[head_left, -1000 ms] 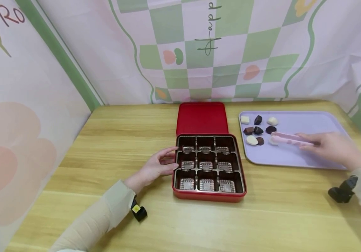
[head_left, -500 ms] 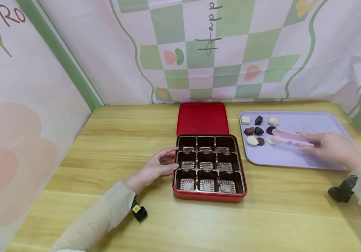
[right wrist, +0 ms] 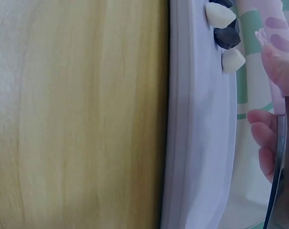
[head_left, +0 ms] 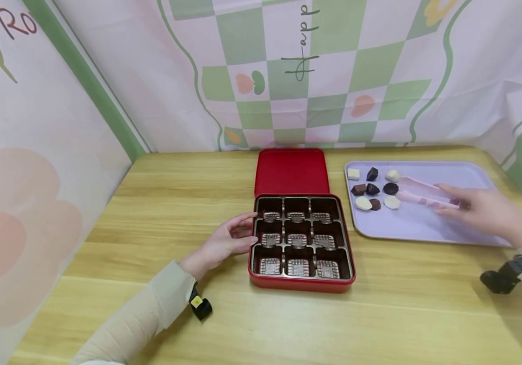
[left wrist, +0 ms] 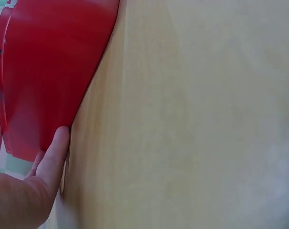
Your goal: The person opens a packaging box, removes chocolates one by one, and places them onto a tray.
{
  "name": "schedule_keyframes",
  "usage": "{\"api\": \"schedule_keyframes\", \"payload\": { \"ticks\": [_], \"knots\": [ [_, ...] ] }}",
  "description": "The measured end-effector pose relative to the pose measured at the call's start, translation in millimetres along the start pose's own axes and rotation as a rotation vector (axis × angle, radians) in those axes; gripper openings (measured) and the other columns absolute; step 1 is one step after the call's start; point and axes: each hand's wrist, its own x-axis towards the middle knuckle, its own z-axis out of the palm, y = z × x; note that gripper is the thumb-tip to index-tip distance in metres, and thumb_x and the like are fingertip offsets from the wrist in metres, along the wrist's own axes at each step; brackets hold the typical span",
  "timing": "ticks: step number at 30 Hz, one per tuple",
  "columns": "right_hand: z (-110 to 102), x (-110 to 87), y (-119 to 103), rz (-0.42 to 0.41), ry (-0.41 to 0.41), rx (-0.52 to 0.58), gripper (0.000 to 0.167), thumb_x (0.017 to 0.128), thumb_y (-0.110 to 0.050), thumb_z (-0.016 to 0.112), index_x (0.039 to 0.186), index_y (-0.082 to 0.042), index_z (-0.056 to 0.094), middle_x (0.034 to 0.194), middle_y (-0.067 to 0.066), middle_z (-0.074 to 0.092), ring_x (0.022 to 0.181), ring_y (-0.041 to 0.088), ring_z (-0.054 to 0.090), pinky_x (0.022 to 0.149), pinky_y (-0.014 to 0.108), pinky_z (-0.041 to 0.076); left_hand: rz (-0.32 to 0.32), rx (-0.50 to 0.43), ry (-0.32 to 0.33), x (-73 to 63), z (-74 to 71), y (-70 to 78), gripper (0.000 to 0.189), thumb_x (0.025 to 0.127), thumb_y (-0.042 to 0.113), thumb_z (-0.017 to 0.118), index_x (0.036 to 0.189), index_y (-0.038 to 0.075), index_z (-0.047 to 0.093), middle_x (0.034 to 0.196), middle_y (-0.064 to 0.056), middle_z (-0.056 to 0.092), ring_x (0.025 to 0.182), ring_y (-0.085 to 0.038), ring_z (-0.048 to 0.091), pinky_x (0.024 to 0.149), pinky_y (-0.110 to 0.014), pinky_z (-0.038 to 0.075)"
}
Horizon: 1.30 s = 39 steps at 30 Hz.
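Note:
My right hand [head_left: 486,210] grips pink kitchen tongs [head_left: 418,199] over the lilac tray [head_left: 448,175]. The tongs' arms stand apart with nothing between them, their tips beside a dark round chocolate [head_left: 390,188]. Just in front of it lies a white scalloped chocolate [head_left: 392,203]; behind is a white rounded chocolate [head_left: 393,176]. In the right wrist view, a dark strip [right wrist: 283,167] runs from the tongs past the fingers. My left hand [head_left: 224,241] touches the left side of a red box [head_left: 302,285] with thumb and fingers spread; its brown insert has several bare compartments.
Behind the box lies its red lid [head_left: 292,172]. More dark, brown and white chocolates, among them a white cube [head_left: 353,174] and a white oval [head_left: 363,203], sit at the tray's left end. A patterned cloth [head_left: 288,111] hangs behind the wooden table [head_left: 174,203].
The tongs have backed off to the right and spread wider; the white scalloped chocolate they overlapped now shows fully on the tray. My left hand and the box have stayed put.

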Motion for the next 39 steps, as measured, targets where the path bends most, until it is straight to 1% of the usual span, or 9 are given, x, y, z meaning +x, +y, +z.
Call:
{"api": "schedule_keyframes", "payload": {
  "ticks": [3, 9, 11, 13, 15, 19, 26, 31, 39],
  "knots": [
    [-1.3, -0.4, -2.0, -0.027, 0.022, 0.007, 0.06, 0.085, -0.028, 0.069, 0.131, 0.005, 0.05, 0.079, 0.008, 0.065, 0.063, 0.012, 0.051, 0.054, 0.029, 0.044, 0.001, -0.003, 0.002, 0.1, 0.2, -0.1, 0.064, 0.087, -0.004, 0.06, 0.145, 0.011, 0.038, 0.136, -0.022, 0.042, 0.114, -0.024, 0.05, 0.089, -0.035, 0.056],
    [-4.9, -4.2, -12.2, -0.081, 0.083, 0.005, 0.057, 0.081, -0.024, 0.073, 0.127, 0.005, 0.055, 0.091, 0.012, 0.068, 0.066, -0.002, 0.048, 0.056, 0.026, 0.046, -0.002, -0.005, 0.006, -0.3, 1.2, 0.8, 0.064, 0.087, -0.004, 0.06, 0.145, 0.01, 0.037, 0.136, -0.022, 0.042, 0.113, -0.024, 0.05, 0.088, -0.035, 0.056],
    [-5.8, -6.2, -17.1, -0.113, 0.11, 0.007, 0.055, 0.079, -0.022, 0.075, 0.124, 0.005, 0.057, 0.091, 0.012, 0.067, 0.067, -0.004, 0.046, 0.056, 0.025, 0.046, -0.003, -0.005, 0.009, -0.6, 1.3, 1.1, 0.064, 0.087, -0.004, 0.06, 0.145, 0.01, 0.038, 0.136, -0.022, 0.042, 0.113, -0.024, 0.05, 0.088, -0.035, 0.056],
    [-4.9, -8.6, -21.5, -0.171, 0.15, -0.001, 0.054, 0.076, -0.021, 0.078, 0.12, 0.005, 0.06, 0.088, 0.009, 0.066, 0.068, -0.005, 0.045, 0.054, 0.023, 0.044, -0.002, -0.006, 0.01, -0.8, 1.2, 1.3, 0.064, 0.087, -0.004, 0.06, 0.145, 0.01, 0.038, 0.136, -0.022, 0.042, 0.114, -0.024, 0.05, 0.088, -0.035, 0.056],
    [-2.5, -11.3, -25.4, -0.258, 0.203, -0.01, 0.053, 0.07, -0.02, 0.081, 0.115, 0.002, 0.064, 0.083, 0.004, 0.064, 0.067, -0.003, 0.045, 0.053, 0.021, 0.043, 0.0, -0.008, 0.009, -0.7, 1.0, 1.2, 0.064, 0.086, -0.004, 0.06, 0.145, 0.01, 0.038, 0.136, -0.022, 0.042, 0.114, -0.025, 0.05, 0.089, -0.035, 0.056],
    [5.6, -20.8, -37.5, -0.368, 0.255, -0.031, 0.057, 0.061, -0.019, 0.085, 0.111, -0.002, 0.065, 0.085, 0.002, 0.068, 0.069, 0.002, 0.053, 0.058, 0.019, 0.046, 0.0, -0.009, 0.004, -0.2, 0.3, 0.8, 0.064, 0.086, -0.004, 0.061, 0.145, 0.011, 0.038, 0.137, -0.022, 0.041, 0.115, -0.026, 0.049, 0.089, -0.036, 0.056],
    [19.2, -30.6, -59.6, -0.499, 0.229, 0.007, 0.065, 0.053, -0.019, 0.086, 0.112, -0.004, 0.064, 0.08, -0.01, 0.061, 0.07, -0.004, 0.052, 0.058, 0.022, 0.051, -0.003, -0.009, 0.005, -0.2, -0.2, 0.6, 0.064, 0.086, -0.004, 0.061, 0.145, 0.011, 0.038, 0.137, -0.022, 0.041, 0.115, -0.025, 0.05, 0.089, -0.036, 0.056],
    [24.6, -33.6, -68.8, -0.542, 0.211, 0.026, 0.065, 0.053, -0.019, 0.086, 0.112, -0.005, 0.064, 0.082, -0.011, 0.062, 0.071, -0.003, 0.053, 0.06, 0.02, 0.05, -0.006, -0.006, 0.0, 0.6, -0.7, -0.5, 0.064, 0.087, -0.003, 0.061, 0.145, 0.012, 0.038, 0.137, -0.021, 0.041, 0.115, -0.025, 0.05, 0.089, -0.036, 0.056],
    [34.2, -38.8, -78.0, -0.569, 0.156, -0.01, 0.062, 0.056, -0.028, 0.086, 0.111, -0.008, 0.065, 0.084, -0.012, 0.063, 0.071, 0.001, 0.056, 0.058, 0.026, 0.053, -0.015, -0.008, -0.002, 0.3, -0.8, 0.1, 0.065, 0.086, -0.003, 0.061, 0.145, 0.013, 0.038, 0.137, -0.02, 0.041, 0.115, -0.024, 0.049, 0.089, -0.035, 0.056]
  ]
}}
